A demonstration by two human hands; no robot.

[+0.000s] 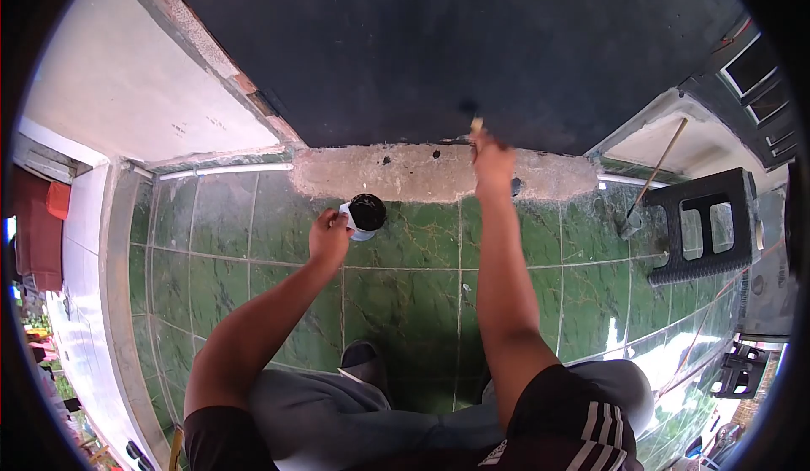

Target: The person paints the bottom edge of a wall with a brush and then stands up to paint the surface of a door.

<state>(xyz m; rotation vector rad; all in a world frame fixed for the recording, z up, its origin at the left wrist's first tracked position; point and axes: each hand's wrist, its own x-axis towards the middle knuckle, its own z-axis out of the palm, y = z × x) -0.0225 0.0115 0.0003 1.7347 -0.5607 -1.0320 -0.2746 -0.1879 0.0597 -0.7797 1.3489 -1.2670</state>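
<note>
My left hand (pixel 331 233) grips the side of a small white tub of black paint (pixel 368 212), held above the green floor tiles. My right hand (pixel 493 164) is closed round the handle of a paintbrush (pixel 477 124), whose dark bristles are against the lower part of a black-painted surface (pixel 439 41). The bristles are blurred and hard to tell from the black paint. A rough bare cement strip (pixel 380 172) runs along the foot of that surface, below the brush.
Green tiles (pixel 405 294) cover the floor, with my shoe (pixel 364 363) on them. At the right stand a black plastic stool (pixel 742 226) and a long stick (pixel 666 159) leaning from a small container (pixel 630 223). White walls (pixel 143 75) flank the black surface.
</note>
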